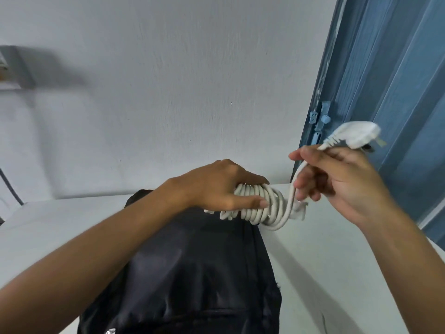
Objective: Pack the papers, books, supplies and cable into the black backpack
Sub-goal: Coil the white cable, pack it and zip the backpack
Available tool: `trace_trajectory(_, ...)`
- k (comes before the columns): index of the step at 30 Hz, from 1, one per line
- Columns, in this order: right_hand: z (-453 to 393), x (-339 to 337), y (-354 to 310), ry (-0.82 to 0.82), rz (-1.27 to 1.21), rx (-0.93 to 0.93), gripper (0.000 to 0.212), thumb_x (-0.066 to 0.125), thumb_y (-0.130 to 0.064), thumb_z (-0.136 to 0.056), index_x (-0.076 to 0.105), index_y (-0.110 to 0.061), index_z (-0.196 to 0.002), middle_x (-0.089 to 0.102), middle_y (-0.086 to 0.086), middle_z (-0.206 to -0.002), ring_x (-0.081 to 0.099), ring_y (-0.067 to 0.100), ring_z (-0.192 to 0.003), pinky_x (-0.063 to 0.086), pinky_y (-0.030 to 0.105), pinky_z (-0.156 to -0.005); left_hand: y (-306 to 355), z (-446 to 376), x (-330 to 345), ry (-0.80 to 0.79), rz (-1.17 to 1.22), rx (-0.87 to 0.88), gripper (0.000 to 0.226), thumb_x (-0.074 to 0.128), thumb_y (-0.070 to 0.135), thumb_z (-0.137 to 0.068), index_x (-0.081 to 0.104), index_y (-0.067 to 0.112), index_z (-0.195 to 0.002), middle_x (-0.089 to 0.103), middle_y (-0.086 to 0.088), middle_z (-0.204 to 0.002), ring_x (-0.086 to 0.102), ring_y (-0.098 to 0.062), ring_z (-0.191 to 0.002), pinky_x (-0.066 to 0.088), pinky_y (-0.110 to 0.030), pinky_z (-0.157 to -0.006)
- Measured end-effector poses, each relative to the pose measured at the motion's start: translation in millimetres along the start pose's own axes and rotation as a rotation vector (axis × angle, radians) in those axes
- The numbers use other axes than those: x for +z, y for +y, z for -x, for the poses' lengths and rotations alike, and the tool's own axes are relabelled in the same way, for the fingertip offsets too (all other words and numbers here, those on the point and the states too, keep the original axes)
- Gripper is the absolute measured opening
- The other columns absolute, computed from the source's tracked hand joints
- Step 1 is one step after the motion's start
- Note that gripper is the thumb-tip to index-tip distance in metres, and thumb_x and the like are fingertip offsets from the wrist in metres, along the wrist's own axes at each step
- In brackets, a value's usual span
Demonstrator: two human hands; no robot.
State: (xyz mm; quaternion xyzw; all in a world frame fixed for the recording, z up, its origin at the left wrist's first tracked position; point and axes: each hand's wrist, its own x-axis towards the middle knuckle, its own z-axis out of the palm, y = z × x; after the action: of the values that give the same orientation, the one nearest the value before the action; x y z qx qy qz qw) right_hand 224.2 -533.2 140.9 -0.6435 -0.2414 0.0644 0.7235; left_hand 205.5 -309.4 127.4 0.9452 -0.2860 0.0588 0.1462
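Note:
A white cable [258,206] is wound into a tight bundle of loops held above the far end of the black backpack [192,273]. My left hand [216,186] is closed around the coiled bundle. My right hand [337,179] grips the free end of the cable just below its white plug [354,138], which sticks up to the right. One strand runs from the bundle up into my right hand. The backpack lies on the white table [325,273] below both hands, and whether it is open cannot be seen. No papers, books or supplies are in view.
A pale wall stands right behind the table. A blue door [390,92] with a latch is at the right. A dark cord [9,186] hangs down the wall at the far left.

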Motion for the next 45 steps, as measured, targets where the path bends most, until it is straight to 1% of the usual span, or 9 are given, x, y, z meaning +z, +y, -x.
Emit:
trace_trajectory(6,-21,1,21,-0.058,0.115,0.088,0.027,0.072,-0.035,-0.065,0.077,-0.011,-0.077,0.042,-0.001,-0.052,0.035,0.01,-0.048,0.03,0.019,-0.047,10,11,5,-0.004,0.102,0.094,0.055,0.058,0.057,-0.085,0.061,0.024,-0.129,0.051,0.03,-0.076,0.056,0.007,-0.073,0.038,-0.01,-0.067)
trace_trajectory(11,-25,-1,49,-0.136,-0.273,0.33,0.048,0.093,-0.043,-0.041,0.074,-0.014,-0.075,0.058,0.002,-0.072,0.058,0.012,-0.065,0.05,0.028,-0.062,7,24,14,0.108,0.527,0.055,0.043,0.06,0.033,-0.091,0.062,0.012,-0.128,0.07,0.004,-0.116,0.066,-0.008,-0.105,0.054,-0.034,-0.09)
trace_trajectory(15,-24,16,77,-0.088,-0.82,0.373,0.053,0.097,-0.013,-0.036,0.062,-0.013,-0.076,0.067,0.003,-0.075,0.067,0.014,-0.064,0.058,0.03,-0.059,10,33,31,0.182,0.747,-0.022,0.034,0.052,0.03,-0.094,0.066,0.011,-0.118,0.072,0.005,-0.105,0.067,-0.012,-0.098,0.052,-0.029,-0.084)
trace_trajectory(18,-16,27,90,0.009,-1.007,0.218,0.048,0.096,-0.014,-0.036,0.064,-0.016,-0.073,0.067,0.003,-0.081,0.069,0.018,-0.072,0.06,0.033,-0.068,12,43,42,0.296,0.911,-0.122,0.031,0.051,0.039,-0.094,0.07,0.017,-0.085,0.064,0.011,-0.074,0.06,-0.007,-0.069,0.045,-0.019,-0.067)
trace_trajectory(21,-4,36,97,0.057,-0.84,0.051,0.039,0.086,-0.012,-0.057,0.059,-0.019,-0.083,0.066,0.004,-0.082,0.064,0.019,-0.078,0.055,0.028,-0.064,12,55,46,0.438,1.057,-0.292,0.036,0.051,0.04,-0.096,0.071,0.02,-0.074,0.067,0.005,-0.071,0.064,-0.01,-0.069,0.049,-0.02,-0.065)
trace_trajectory(24,7,48,96,0.142,-0.483,-0.064,0.031,0.059,0.012,-0.08,0.059,-0.015,-0.095,0.069,0.004,-0.088,0.065,0.021,-0.085,0.052,0.03,-0.067,13,67,50,0.5,1.229,-0.451,0.046,0.05,0.044,-0.088,0.071,0.006,-0.1,0.073,-0.013,-0.099,0.069,-0.025,-0.097,0.054,-0.032,-0.083)
trace_trajectory(28,27,63,96,0.046,-0.384,-0.058,0.038,0.054,0.011,-0.076,0.063,-0.015,-0.103,0.069,0.005,-0.101,0.064,0.023,-0.099,0.051,0.036,-0.079,24,81,55,0.567,1.332,-0.583,0.061,0.057,0.054,-0.083,0.067,0.002,-0.115,0.068,-0.02,-0.115,0.064,-0.033,-0.11,0.046,-0.046,-0.101)
trace_trajectory(35,68,94,107,0.015,-0.395,0.072,0.045,0.062,-0.007,-0.072,0.055,-0.012,-0.116,0.065,0.006,-0.107,0.062,0.024,-0.103,0.05,0.042,-0.091,58,110,85,0.759,1.345,-0.833,0.051,0.049,0.05,-0.093,0.07,0.006,-0.109,0.071,-0.019,-0.106,0.067,-0.035,-0.103,0.049,-0.05,-0.098)
trace_trajectory(45,147,142,142,0.158,-0.249,0.091,0.066,0.066,0.01,-0.079,0.036,-0.021,-0.129,0.057,-0.009,-0.114,0.064,0.003,-0.1,0.051,0.014,-0.077,84,173,150,0.854,1.424,-0.84,0.046,0.042,0.037,-0.099,0.065,0.001,-0.114,0.068,-0.024,-0.111,0.062,-0.041,-0.109,0.049,-0.049,-0.097)
